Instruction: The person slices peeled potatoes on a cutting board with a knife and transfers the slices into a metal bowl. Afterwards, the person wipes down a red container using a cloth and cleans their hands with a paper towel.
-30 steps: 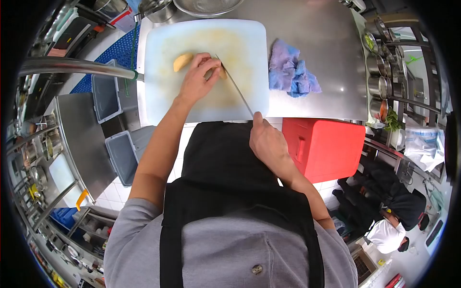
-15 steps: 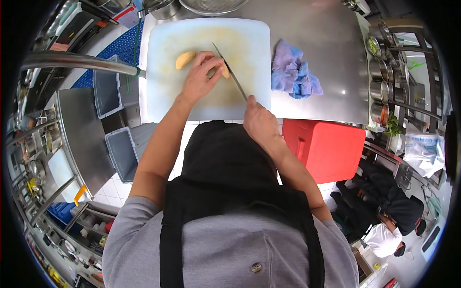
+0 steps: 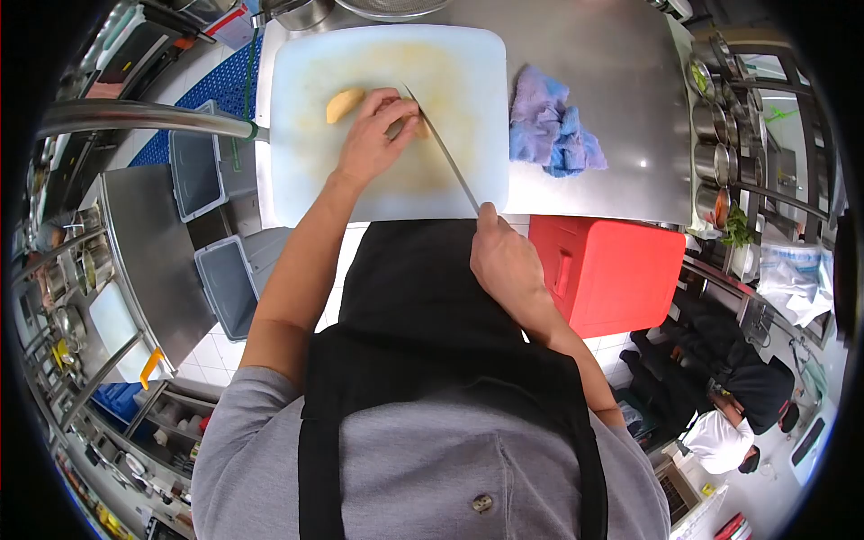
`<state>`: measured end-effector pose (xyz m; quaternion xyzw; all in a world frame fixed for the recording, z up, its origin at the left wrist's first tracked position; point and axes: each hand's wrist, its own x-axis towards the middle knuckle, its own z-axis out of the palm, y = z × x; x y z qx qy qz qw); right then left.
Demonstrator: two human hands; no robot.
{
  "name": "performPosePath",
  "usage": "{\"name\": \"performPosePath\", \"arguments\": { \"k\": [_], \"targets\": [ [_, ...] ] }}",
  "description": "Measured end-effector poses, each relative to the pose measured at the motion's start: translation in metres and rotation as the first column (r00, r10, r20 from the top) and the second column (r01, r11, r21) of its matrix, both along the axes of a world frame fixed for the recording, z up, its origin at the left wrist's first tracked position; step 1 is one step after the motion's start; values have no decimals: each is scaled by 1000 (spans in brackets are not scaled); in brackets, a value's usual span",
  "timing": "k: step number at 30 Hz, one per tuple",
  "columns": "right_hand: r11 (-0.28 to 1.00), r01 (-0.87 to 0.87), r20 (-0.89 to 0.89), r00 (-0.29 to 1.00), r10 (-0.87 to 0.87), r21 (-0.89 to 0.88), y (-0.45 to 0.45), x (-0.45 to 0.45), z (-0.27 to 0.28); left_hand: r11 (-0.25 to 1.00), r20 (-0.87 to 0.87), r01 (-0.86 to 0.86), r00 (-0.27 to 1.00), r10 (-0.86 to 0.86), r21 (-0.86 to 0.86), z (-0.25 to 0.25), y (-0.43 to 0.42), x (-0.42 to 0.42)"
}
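On the white cutting board [image 3: 297, 171], my left hand [image 3: 378, 135] is closed over a yellow potato piece [image 3: 423, 130], its fingers bent and most of the piece hidden beneath them. My right hand [image 3: 508, 265] grips the handle of a long kitchen knife [image 3: 448, 155] near the board's front edge. The blade slants up and left across the board, its side close against my left fingertips and the potato piece. Another yellow potato piece [image 3: 344, 105] lies apart, left of my left hand. Whether the blade is cutting into the held piece, I cannot tell.
A crumpled blue-purple cloth [image 3: 553, 126] lies on the steel table [image 3: 630, 81] right of the board. Behind the board is a mesh strainer [image 3: 396, 7]. Below the table are a red bin [image 3: 630, 279] and grey bins [image 3: 229, 288]. Other people [image 3: 733, 405] are at lower right.
My right hand has drawn back toward my body and slightly right, pulling the knife with it. My left hand stays on the potato piece.
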<state>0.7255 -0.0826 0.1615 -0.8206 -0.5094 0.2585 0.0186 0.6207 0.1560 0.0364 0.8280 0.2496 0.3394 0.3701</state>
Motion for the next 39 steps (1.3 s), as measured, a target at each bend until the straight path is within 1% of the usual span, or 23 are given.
{"name": "performPosePath", "arguments": {
  "k": [2,4,8,10,14,16,17,19,21,23,25,27,29,31,39],
  "targets": [
    [1000,-4,10,1000,4,-9,2,0,-3,1000,-16,-3,1000,3,-16,0,-1,0],
    [996,-8,33,999,5,88,15,2,-18,1000,-14,1,1000,-1,-14,-1,-1,0],
    [997,-27,46,999,24,71,45,8,-29,1000,-31,-4,1000,4,0,4,-1,-1],
    [1000,-11,35,999,10,19,47,8,-28,1000,-24,-3,1000,3,1,0,-1,0],
    [1000,-18,14,1000,17,15,16,7,-18,1000,-20,-16,1000,16,-6,0,-2,1],
    [1000,3,-2,1000,-3,-28,9,7,-17,1000,-28,-17,999,16,-14,0,-2,1],
    [1000,1,-2,1000,-1,-30,14,8,-20,1000,-36,-13,999,13,-18,0,-2,1],
    [999,18,-6,1000,-18,38,35,10,-33,1000,-32,-14,999,13,-9,0,-2,1],
    [999,4,2,1000,-4,44,54,14,-46,1000,-33,-14,999,15,6,3,-1,-1],
    [999,0,13,1000,-1,46,59,14,-50,999,-42,-21,999,20,-29,5,-3,1],
    [999,20,-16,1000,-19,31,61,14,-46,999,-43,-26,999,24,-47,4,-4,1],
    [1000,10,-5,1000,-9,17,54,12,-33,997,-41,-32,999,29,-67,3,-4,2],
    [1000,-2,4,1000,2,-1,42,9,-21,999,-20,-31,999,31,-20,0,-3,1],
    [999,-8,7,1000,8,32,28,5,-13,999,-13,-29,1000,28,-28,0,-3,1],
    [1000,9,-3,1000,-9,-10,7,1,-1,1000,-16,-19,1000,19,-18,1,-3,1]
  ]
}}
